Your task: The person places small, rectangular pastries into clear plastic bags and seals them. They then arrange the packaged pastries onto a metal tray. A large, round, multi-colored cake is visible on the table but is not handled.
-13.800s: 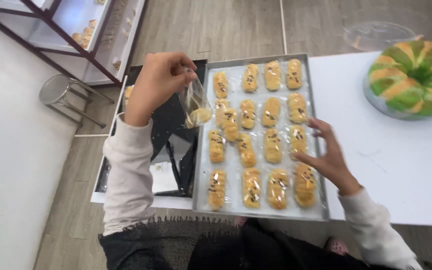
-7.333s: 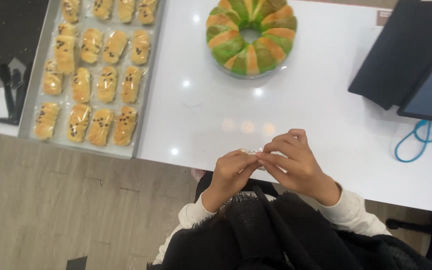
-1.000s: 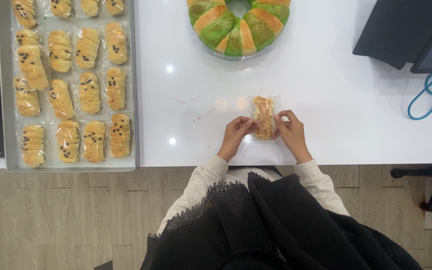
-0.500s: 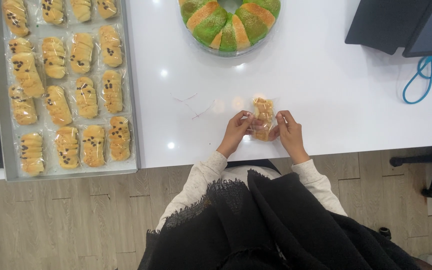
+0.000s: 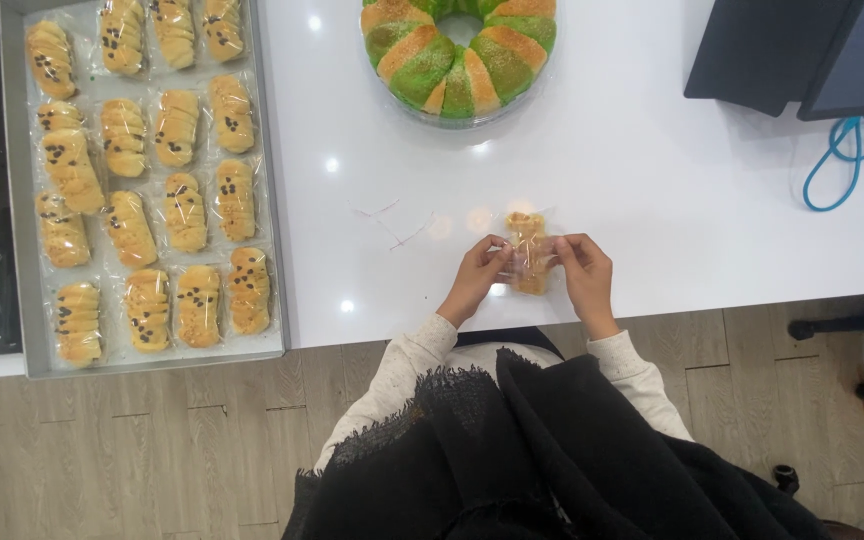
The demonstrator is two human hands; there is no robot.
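A small golden pastry in a clear plastic wrapper (image 5: 528,254) lies on the white table (image 5: 652,170) near its front edge. My left hand (image 5: 477,275) pinches the wrapper's left side. My right hand (image 5: 582,270) grips its right side. Both hands meet over the lower half of the pastry, so only its top end shows clearly.
A grey metal tray (image 5: 272,200) at the left holds several wrapped pastries with dark seeds. A green and orange ring cake (image 5: 457,55) sits at the back. Dark screens (image 5: 802,50) and a blue cable (image 5: 842,150) are at the right. Thin plastic scraps (image 5: 397,228) lie left of my hands.
The view has shifted slightly. My hands stay on the wrapped pastry in the same spot, fingers working at the wrapper.
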